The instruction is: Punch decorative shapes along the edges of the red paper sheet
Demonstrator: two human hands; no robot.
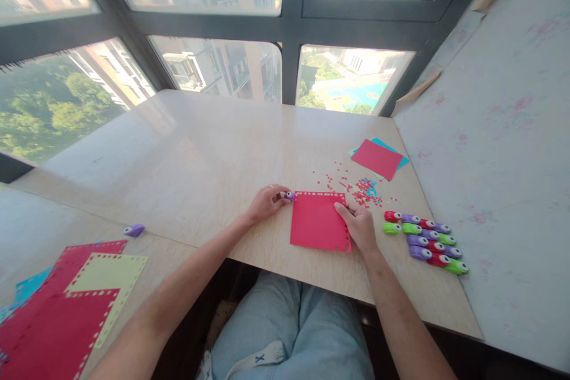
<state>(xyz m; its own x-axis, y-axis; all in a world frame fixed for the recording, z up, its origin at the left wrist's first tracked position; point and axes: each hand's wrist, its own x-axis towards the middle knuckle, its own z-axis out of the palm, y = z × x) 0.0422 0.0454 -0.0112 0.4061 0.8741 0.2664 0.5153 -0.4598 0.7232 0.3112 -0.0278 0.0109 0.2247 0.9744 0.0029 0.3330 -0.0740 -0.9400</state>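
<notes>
A red paper square (317,221) lies flat on the beige table (214,154), with punched holes along its top and right edges. My left hand (266,202) grips a small purple paper punch (289,196) at the sheet's top left corner. My right hand (358,225) rests on the sheet's right edge, fingers pressing it down.
Several red, green and purple punches (425,240) lie in rows right of the sheet. Paper confetti (363,189) is scattered behind it. Red and blue sheets (377,157) sit at far right. Punched sheets (66,303) and another purple punch (134,230) lie at left.
</notes>
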